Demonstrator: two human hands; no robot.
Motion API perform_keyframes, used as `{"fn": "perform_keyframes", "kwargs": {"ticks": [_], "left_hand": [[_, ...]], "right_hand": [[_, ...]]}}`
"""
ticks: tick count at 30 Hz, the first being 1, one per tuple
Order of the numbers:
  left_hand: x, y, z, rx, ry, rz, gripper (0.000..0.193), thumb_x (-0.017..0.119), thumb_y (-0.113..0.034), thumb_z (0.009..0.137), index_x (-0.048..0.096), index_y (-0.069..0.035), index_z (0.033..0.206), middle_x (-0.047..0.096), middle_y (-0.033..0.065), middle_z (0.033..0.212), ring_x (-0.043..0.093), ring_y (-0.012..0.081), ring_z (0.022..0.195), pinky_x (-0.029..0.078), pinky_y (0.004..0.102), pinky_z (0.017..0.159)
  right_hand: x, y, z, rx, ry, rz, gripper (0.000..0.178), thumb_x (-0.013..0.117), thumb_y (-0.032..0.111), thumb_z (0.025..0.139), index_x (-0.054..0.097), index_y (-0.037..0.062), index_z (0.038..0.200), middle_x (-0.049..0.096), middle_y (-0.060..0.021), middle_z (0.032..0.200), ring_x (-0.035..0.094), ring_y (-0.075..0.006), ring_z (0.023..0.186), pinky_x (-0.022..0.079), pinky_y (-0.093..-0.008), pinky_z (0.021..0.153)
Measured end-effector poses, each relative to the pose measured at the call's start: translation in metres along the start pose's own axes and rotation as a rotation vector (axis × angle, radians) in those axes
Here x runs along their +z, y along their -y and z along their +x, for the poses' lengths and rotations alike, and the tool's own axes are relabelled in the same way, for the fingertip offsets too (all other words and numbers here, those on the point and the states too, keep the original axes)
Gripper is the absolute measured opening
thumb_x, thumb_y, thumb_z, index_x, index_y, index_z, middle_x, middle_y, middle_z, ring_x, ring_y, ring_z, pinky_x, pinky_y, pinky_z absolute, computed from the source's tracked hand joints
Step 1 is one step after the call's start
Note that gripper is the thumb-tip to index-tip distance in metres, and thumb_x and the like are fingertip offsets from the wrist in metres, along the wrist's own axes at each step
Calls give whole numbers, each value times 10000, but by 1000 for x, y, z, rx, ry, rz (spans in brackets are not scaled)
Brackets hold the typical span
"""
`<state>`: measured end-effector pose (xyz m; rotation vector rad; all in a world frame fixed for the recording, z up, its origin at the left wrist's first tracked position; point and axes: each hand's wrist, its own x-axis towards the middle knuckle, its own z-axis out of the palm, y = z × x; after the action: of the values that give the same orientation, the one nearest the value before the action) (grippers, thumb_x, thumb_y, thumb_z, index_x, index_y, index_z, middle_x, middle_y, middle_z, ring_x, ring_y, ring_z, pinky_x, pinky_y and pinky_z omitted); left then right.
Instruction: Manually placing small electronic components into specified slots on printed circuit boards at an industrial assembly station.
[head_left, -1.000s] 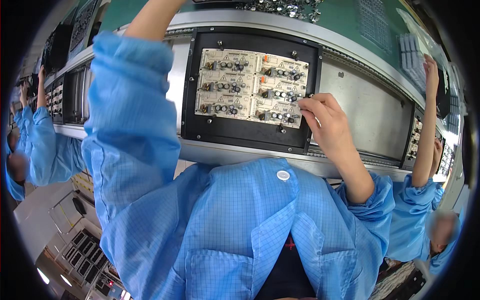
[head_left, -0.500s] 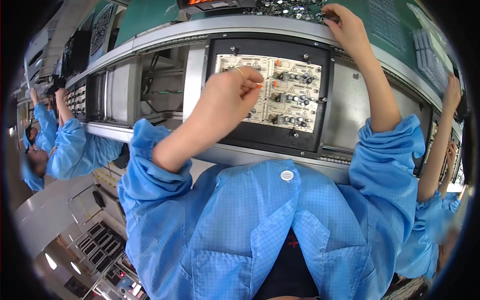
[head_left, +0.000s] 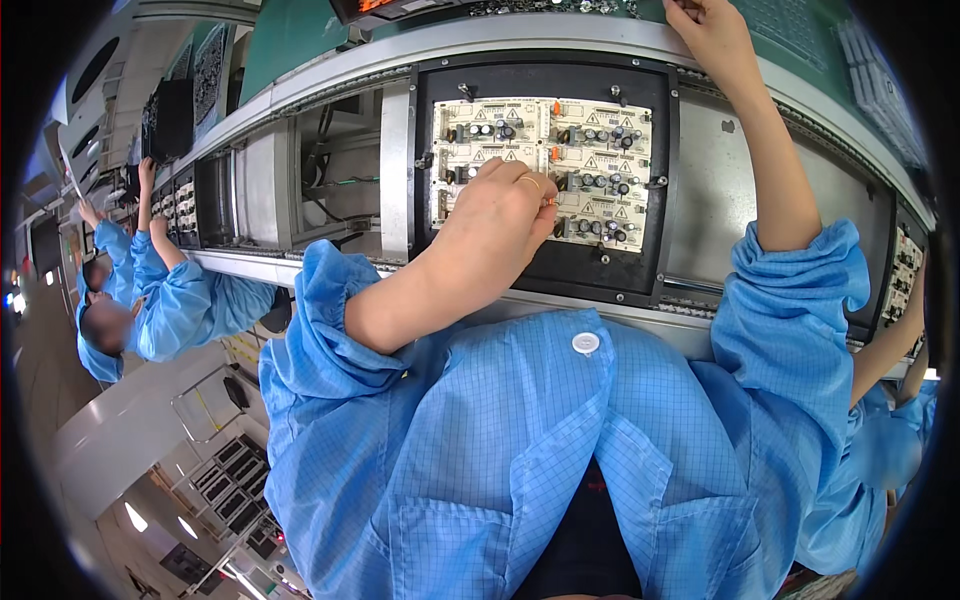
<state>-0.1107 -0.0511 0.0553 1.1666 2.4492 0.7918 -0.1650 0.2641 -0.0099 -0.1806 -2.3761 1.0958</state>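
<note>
My left hand is over the pale circuit boards, its thumb and fingertips pinched on a small orange component at the middle seam of the panel. Two similar orange parts stand farther up that seam. The boards carry several capacitors and dark parts and sit in a black carrier frame; my left hand covers the lower left of them. At the far edge my right hand is raised above the green mat, right of a heap of small parts. Its fingers are curled, with the tips partly cut off.
A metal conveyor rail runs across beyond the carrier. Left of the carrier is an open gap with cables. White trays stand at the far right. Co-workers in blue coats work at the left and right.
My left hand has moved right and closer to me, bringing the orange component to the middle seam. My right hand has shifted up and right, away from the heap of parts.
</note>
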Motion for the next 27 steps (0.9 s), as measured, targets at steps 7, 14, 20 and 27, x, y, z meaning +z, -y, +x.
{"fn": "perform_keyframes", "kwargs": {"ticks": [7,14,20,27], "left_hand": [[0,-3,3,5,7,14,92,648,-16,818,641,29,899,639,186,864,596,361,868,487,424,812],[-1,-4,8,9,8,-4,104,658,-51,828,634,15,906,637,182,851,606,368,870,484,442,809],[-61,43,75,22,-264,204,223,700,-165,884,662,29,987,697,131,852,673,226,788,522,318,715],[-128,173,200,-60,-614,761,125,609,-54,833,631,53,894,642,259,833,649,404,873,539,464,749]], "right_hand": [[3,-6,2,117,-4,161,142,618,15,860,679,-19,983,658,-64,828,588,-96,729,480,-238,670],[-3,-30,8,69,-33,348,161,629,-10,837,662,-28,994,671,-65,823,598,-102,716,490,-248,671],[-42,33,-29,331,295,391,186,681,69,894,692,14,1071,685,-32,991,639,-116,884,511,-257,776],[9,123,-71,204,503,403,149,678,2,862,692,-17,1009,672,-58,997,647,-133,848,526,-265,749]]}}
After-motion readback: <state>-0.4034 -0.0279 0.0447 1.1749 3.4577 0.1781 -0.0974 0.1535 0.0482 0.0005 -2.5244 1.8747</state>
